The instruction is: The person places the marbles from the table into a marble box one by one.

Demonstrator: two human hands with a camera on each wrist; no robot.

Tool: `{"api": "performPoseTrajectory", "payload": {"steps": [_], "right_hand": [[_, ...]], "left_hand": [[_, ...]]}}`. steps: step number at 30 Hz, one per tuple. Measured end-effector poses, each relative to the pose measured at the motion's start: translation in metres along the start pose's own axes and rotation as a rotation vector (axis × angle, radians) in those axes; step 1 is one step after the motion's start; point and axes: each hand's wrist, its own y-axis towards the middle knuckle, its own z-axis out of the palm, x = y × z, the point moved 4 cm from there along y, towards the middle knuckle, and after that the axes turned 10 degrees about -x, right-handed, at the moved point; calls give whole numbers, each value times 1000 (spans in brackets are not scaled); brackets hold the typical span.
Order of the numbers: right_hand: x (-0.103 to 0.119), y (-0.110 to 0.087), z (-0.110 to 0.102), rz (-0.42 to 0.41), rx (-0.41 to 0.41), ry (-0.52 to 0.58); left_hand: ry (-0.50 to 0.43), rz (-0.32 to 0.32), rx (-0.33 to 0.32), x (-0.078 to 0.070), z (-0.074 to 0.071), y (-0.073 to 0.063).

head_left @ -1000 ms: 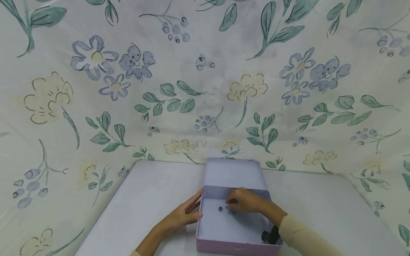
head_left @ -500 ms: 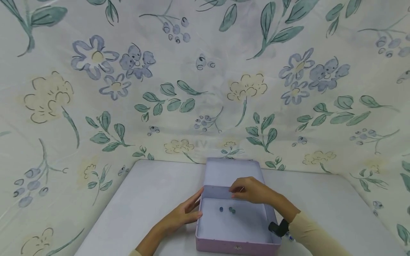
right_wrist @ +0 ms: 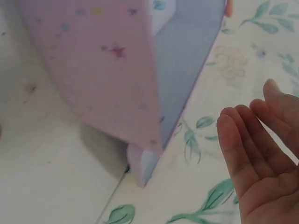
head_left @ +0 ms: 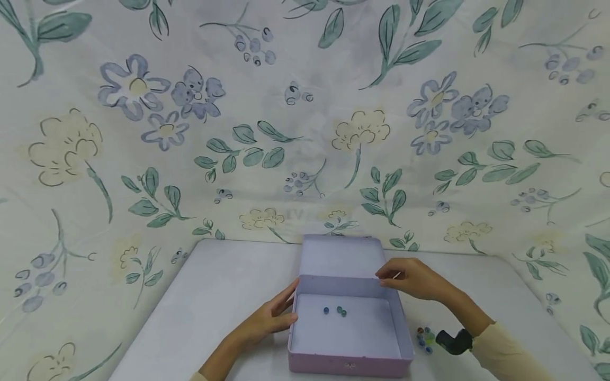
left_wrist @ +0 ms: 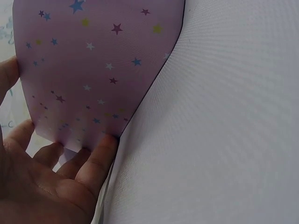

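Note:
A lilac box (head_left: 350, 365) with its lid (head_left: 340, 256) folded back sits on the table. Inside lie a dark blue marble (head_left: 326, 310) and two green marbles (head_left: 341, 311) touching or nearly so. My left hand (head_left: 262, 321) rests against the box's left side; in the left wrist view its fingertips touch the star-patterned wall (left_wrist: 100, 70). Above the box's back right corner hovers my right hand (head_left: 416, 278). Its fingers (right_wrist: 233, 144) are slightly bent in the right wrist view, nothing between them, apart from the box.
Several coloured marbles (head_left: 425, 338) lie on the table just right of the box. A dark wrist camera (head_left: 455, 341) is on the right wrist above them. Floral cloth (head_left: 295, 106) hangs behind the white table (head_left: 229, 275).
My right hand has risen out of the box and moved right past its edge, uncovering the green marbles inside and the marbles beside the box. The left hand stays against the box.

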Motion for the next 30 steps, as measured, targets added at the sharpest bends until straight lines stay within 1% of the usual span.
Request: {"api": "performPoseTrajectory", "payload": {"steps": [3,7,12,16,23,28,30], "right_hand": [[-11,-12,-5,20,-7,5],[-23,-26,-11,51,-25,-26],[-36,-39,-15,66,-33,-47],[-46,-48,-17,101,-33,-44],[-62,-67,-15,201,-7,-37],[-75,-79,-11,239,15,-27],[-80,-84,-9,263,26,-5]], "left_hand": [[-4,0,10,1,0,-1],[-12,-11,12,2,1,-2],[-14,-12,-6,0,1,-2],[-17,-3,0,-2,1,-1],[-13,-11,0,-2,1,-1],[-18,-15,-6,-2,1,-1],[-20,-15,-6,-2,1,-1]]}}
